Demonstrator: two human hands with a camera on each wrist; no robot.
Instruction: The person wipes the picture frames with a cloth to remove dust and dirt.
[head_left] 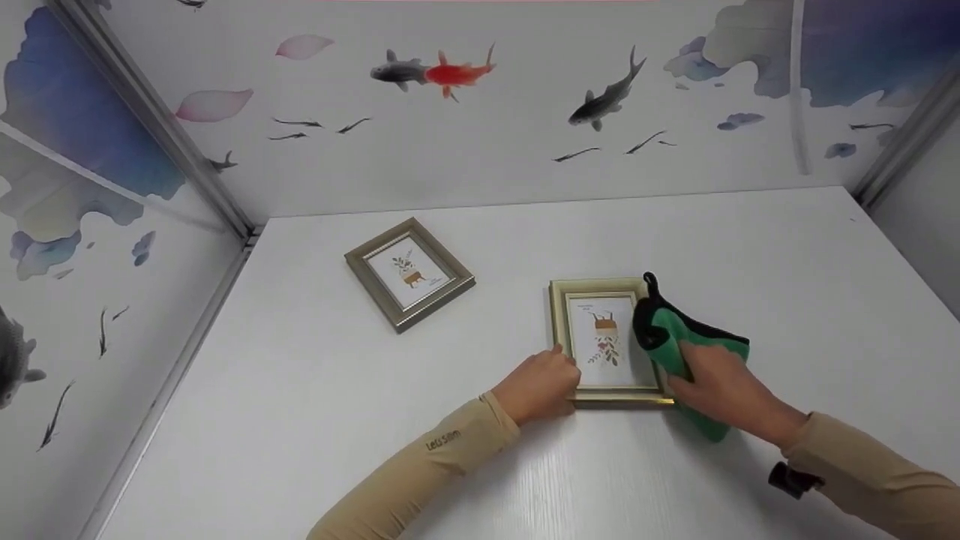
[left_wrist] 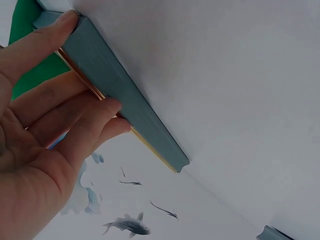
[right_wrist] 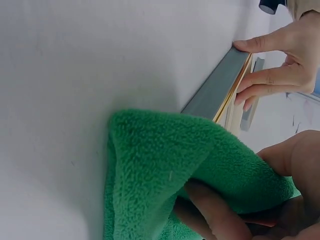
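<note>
A gold picture frame (head_left: 613, 394) lies flat on the white table, its plant print upside down from here. My left hand (head_left: 538, 385) grips its near left corner; in the left wrist view the thumb (left_wrist: 67, 22) is on the outer edge and the fingers curl over the moulding. My right hand (head_left: 726, 384) holds a green cleaning cloth (head_left: 670, 328) with black trim and a hanging loop. The cloth lies over the frame's right side and hides part of it. In the right wrist view the fluffy cloth (right_wrist: 150, 160) bunches between thumb and fingers.
A second, darker picture frame (head_left: 442, 306) lies turned at an angle on the table (head_left: 300, 390), left of the gold one. Walls painted with fish (head_left: 459, 73) enclose the back and the left side.
</note>
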